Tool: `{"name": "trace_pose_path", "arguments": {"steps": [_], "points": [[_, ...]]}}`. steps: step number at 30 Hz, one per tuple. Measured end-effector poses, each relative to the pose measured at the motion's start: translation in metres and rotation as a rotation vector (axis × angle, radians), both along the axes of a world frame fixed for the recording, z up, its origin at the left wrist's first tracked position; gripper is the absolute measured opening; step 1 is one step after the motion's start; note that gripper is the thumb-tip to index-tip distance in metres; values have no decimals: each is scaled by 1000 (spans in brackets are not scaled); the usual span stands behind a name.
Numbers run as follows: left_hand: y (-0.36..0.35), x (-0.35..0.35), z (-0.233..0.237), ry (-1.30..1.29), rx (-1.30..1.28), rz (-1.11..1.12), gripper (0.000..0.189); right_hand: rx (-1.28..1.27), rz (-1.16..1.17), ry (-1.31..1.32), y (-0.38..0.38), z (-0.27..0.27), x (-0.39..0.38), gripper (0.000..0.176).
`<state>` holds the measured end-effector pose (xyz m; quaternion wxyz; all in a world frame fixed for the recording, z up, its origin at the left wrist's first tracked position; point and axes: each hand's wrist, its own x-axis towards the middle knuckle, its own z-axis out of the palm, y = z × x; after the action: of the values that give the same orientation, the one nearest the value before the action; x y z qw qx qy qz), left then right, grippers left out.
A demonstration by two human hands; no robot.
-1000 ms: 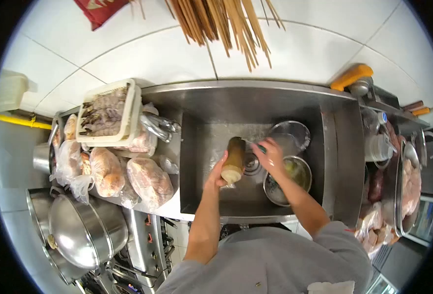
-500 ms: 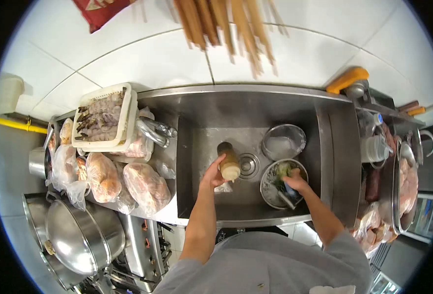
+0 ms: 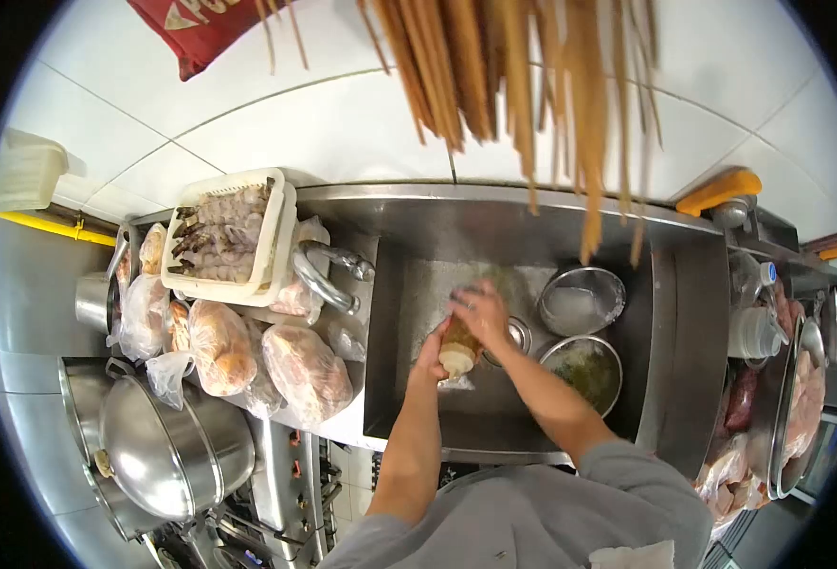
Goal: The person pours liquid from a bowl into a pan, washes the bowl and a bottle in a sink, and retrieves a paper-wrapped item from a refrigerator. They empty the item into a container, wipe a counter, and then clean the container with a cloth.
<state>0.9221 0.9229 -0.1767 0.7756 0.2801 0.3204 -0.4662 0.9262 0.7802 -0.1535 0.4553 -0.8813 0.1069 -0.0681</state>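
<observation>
I stand over a steel sink [image 3: 409, 398]. My left hand [image 3: 435, 349] grips a tan squeeze bottle [image 3: 458, 355] by its lower end, held over the sink basin. My right hand [image 3: 480, 310] lies over the bottle's upper end and covers it; what it holds there is hidden. Two round steel bowls sit in the sink to the right: a far bowl [image 3: 582, 301] with pale liquid and a near bowl [image 3: 584, 370] with greenish contents.
A tap [image 3: 328, 275] curves at the sink's left. Left of it stand a white basket of shrimp [image 3: 224, 232], several bagged meats [image 3: 300, 365] and a large steel pot lid [image 3: 167, 450]. Bamboo skewers [image 3: 523, 66] hang overhead. More meat and dishes crowd the right counter [image 3: 798, 389].
My right hand left the near bowl and came over to the top of the bottle. The bottle stays in my left hand. The view shifted a little.
</observation>
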Motion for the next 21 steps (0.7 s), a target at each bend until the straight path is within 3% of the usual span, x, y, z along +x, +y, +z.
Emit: {"name": "trace_pose_path", "arguments": {"steps": [2,3,5,7,9,10,12,15,18,21], "points": [[6,-1,-20,28,146,37,45,55,135,-203,8,15,-25,32],[11,-3,-41,43,91,44,46,48,132,-202,7,12,-21,31],[1,-7,-15,82,-25,57,48,31,127,-189,-5,-9,-11,28],[-8,-2,19,53,-97,21,51,-140,20,-37,-17,-29,10,30],[-10,-3,25,40,-49,35,52,-178,-36,21,-32,4,17,37],[-8,-6,22,44,-39,29,52,-74,4,56,-43,24,-2,33],[-2,-7,13,19,-110,-35,56,-69,-94,-109,-70,61,-67,33],[4,-5,4,-15,-132,-58,61,-310,-24,127,-133,90,-174,33],[10,-3,-1,-62,-199,-79,66,-635,157,676,-145,71,-202,42],[7,2,-1,-59,-108,-91,66,-389,101,872,-150,6,-183,55]]}}
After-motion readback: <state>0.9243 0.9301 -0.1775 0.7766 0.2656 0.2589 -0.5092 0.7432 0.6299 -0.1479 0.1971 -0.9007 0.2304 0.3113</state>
